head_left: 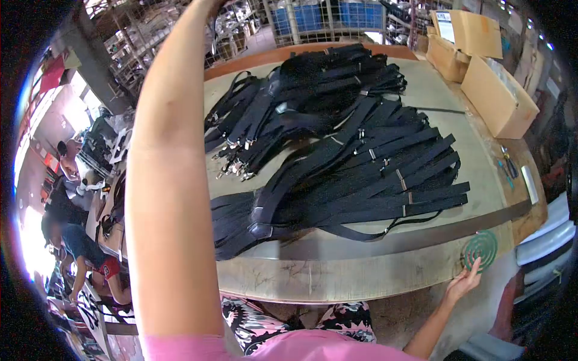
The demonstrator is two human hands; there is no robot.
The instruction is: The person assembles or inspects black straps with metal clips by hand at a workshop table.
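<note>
My right hand [465,281] is closed on the edge of a green mosquito coil [483,239], held up beside the table's front right corner. My left arm [171,198] reaches up across the view, close to the camera; its hand lies beyond the top edge, so its fingers are hidden. Bundles of black elastic straps [361,192] with metal clips and sliders are heaped on the table [361,274] in front of me. A cluster of metal clips [241,171] shows at the left of the heap.
Open cardboard boxes [500,99] stand at the back right. Pliers [509,161] and a white bar [530,185] lie near the right edge. Behind the table is a wire-mesh rack [331,18] with blue bins. Another person [87,246] bends over at the left.
</note>
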